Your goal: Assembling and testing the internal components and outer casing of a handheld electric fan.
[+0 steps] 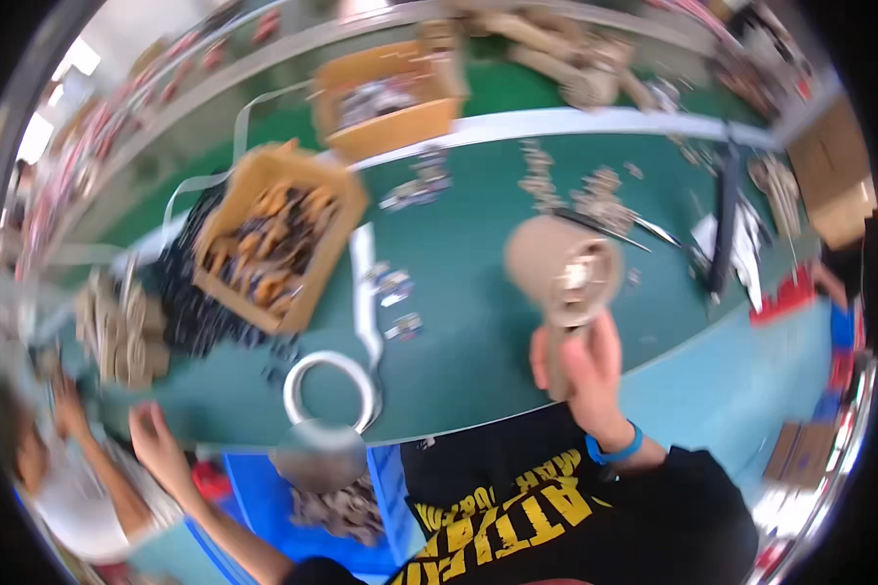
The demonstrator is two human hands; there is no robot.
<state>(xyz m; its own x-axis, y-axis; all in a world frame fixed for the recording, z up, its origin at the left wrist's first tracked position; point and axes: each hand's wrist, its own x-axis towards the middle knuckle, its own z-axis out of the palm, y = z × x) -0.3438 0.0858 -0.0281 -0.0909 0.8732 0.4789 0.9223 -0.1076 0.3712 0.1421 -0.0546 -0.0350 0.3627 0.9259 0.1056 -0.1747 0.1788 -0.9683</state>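
My right hand (590,375), a blue band on its wrist, is wrapped round the handle of a beige hair dryer housing (541,258). The wide barrel is held up over the green table (458,361), with shiny metallic parts showing at its open end. Out to the left, my left hand (156,444) hovers by the table's near edge, close to several stacked beige housings (117,327). Its fingers are smeared by motion, and I see nothing clear in them. A white ring-shaped roll (291,390) lies at the near edge between my hands.
A cardboard box (337,263) of orange and black parts stands left, dark cords (180,283) beside it. Another box (390,136) sits behind. Small beige pieces (600,200) and a dark pointed tool (605,230) lie far right. A blue bin (390,487) stands below; a co-worker (78,487) is at left.
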